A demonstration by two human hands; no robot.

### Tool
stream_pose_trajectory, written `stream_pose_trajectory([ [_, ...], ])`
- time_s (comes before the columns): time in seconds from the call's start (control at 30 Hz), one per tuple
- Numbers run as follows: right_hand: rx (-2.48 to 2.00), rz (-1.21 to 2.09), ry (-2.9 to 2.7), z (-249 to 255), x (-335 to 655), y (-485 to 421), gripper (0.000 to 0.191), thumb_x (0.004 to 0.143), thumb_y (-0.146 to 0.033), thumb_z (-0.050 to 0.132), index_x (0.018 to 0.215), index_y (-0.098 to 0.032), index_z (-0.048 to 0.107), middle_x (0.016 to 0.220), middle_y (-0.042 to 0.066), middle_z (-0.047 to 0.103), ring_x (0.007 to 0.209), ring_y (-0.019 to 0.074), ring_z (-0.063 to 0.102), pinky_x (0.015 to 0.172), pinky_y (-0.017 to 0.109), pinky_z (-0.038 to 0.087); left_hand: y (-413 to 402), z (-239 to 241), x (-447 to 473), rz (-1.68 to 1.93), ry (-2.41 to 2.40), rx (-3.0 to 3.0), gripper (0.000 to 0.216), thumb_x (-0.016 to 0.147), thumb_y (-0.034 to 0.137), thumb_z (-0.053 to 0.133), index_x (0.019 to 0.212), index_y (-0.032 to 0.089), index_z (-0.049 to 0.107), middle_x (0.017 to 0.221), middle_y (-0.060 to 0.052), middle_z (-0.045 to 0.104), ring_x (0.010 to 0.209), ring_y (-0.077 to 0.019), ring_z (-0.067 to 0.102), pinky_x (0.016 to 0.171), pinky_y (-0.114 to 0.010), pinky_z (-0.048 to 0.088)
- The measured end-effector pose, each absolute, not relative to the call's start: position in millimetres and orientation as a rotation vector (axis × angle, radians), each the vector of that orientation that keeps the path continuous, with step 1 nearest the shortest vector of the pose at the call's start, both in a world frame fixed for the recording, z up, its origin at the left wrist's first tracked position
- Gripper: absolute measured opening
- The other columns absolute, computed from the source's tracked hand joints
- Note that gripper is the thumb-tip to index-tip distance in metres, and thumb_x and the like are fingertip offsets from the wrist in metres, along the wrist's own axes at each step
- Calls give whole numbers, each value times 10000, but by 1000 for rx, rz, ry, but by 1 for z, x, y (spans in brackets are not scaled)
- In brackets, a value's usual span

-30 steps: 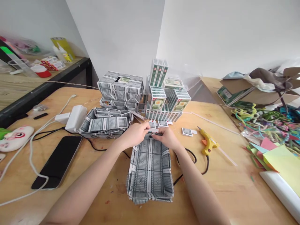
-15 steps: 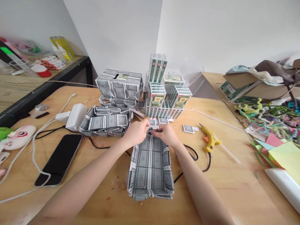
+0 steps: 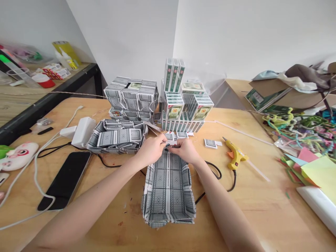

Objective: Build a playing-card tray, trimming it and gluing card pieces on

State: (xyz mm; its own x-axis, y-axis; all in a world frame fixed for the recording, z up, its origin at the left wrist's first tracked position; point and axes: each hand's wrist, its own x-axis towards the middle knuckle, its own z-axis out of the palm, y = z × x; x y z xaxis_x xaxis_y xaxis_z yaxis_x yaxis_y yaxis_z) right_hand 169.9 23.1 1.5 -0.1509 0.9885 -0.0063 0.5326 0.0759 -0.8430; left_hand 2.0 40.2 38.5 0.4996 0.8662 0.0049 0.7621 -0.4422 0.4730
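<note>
An open box made of playing cards [image 3: 168, 189], patterned backs showing, lies lengthwise in front of me. At its far end my left hand [image 3: 153, 148] and my right hand [image 3: 187, 149] meet, fingers pinched. Between the fingertips shows a white playing card [image 3: 172, 142] with red marks; both hands seem to grip it, though the fingers cover most of it. Just beyond lie some loose cards [image 3: 182, 134]. Left of my left hand stands a second card box [image 3: 115, 149], filled with folded cards [image 3: 119, 137].
A large card-built block [image 3: 131, 96] and stacked boxed card decks [image 3: 182, 108] stand at the back. Rightward lie a small card pile [image 3: 210, 143], a yellow glue gun [image 3: 237, 155] with its cable, colored paper [image 3: 317, 171] and pipe cleaners [image 3: 307, 129]. A phone [image 3: 65, 180] and white cables lie left.
Both hands stay pinched at the far end of the box, with only slight finger movement. The whole view has shifted a little.
</note>
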Motion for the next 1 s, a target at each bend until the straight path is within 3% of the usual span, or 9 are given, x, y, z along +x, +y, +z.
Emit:
stream_pose_trajectory([
  [0.13,-1491,972,-1780,4,170,22,187,668,-298,599,689,-127,674,577,-25,547,551,95,437,506,203,320,41,43,-6,258,1248,2407,190,853,210,415,960,171,567,760,-53,652,641,-187,601,545,-256,391],
  [0.3,-1454,968,-1823,4,172,22,196,682,-306,589,638,-129,660,558,-22,536,555,103,435,521,211,332,44,56,-7,136,1048,2740,229,845,176,388,769,149,602,783,-86,641,729,-210,614,649,-300,438],
  [0.67,-1453,1033,-1842,4,171,22,198,694,-295,575,703,-131,685,574,-26,529,568,101,422,535,212,331,45,54,-3,-16,951,2942,115,786,89,423,805,133,527,743,-74,592,654,-188,588,543,-268,407],
  [0.83,-1508,996,-1839,5,171,22,205,684,-321,568,611,-141,632,516,-44,430,523,89,360,488,213,288,50,48,-1,73,984,2826,128,803,96,393,778,144,509,745,-74,583,667,-188,578,567,-281,412],
  [1.0,-1526,997,-1819,3,170,24,185,673,-315,577,615,-148,631,522,-40,476,527,98,398,488,216,304,53,41,0,187,1042,2732,113,806,118,404,761,151,502,733,-79,578,687,-211,577,565,-298,405],
])
